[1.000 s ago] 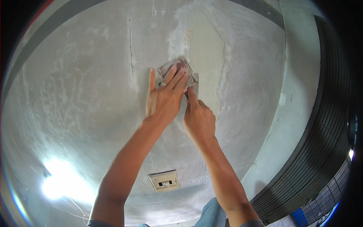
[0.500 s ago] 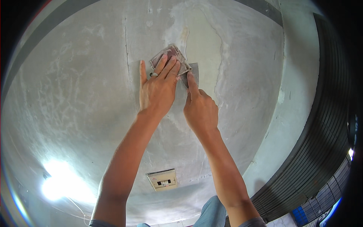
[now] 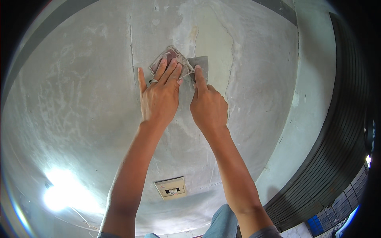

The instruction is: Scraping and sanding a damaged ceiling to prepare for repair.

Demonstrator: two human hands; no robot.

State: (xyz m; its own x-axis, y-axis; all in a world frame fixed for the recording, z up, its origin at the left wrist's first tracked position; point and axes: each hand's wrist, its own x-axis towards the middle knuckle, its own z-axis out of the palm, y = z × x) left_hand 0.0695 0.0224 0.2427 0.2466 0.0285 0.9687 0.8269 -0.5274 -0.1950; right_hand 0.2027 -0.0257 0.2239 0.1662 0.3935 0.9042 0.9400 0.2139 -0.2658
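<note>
In front of the grey wall, my left hand (image 3: pixel 160 95) holds a reddish-brown square putty plate (image 3: pixel 171 56) with crusted, pale putty around its edges. Three fingers lie across its face and the little finger sticks out to the side. The left thumb is mostly hidden. My right hand (image 3: pixel 209 104) grips a putty knife, its index finger pressed along the grey metal blade (image 3: pixel 201 62); the handle is hidden in the fist. The blade's left side meets or overlaps the plate's right corner. Beside the blade runs a smooth pale-green patch (image 3: pixel 216 43) with ragged edges.
A thin vertical crack (image 3: pixel 132 51) marks the wall left of my hands. Low between my forearms sits a cream switch plate (image 3: pixel 171 188). A bright lamp (image 3: pixel 59 192) glares at lower left. Dark ribbed shutter (image 3: pixel 337 131) stands at the right, past a pale pillar (image 3: pixel 307 107).
The plate and my left hand have shifted slightly left. The putty knife has moved up a little relative to the plate, and more of its blade shows.
</note>
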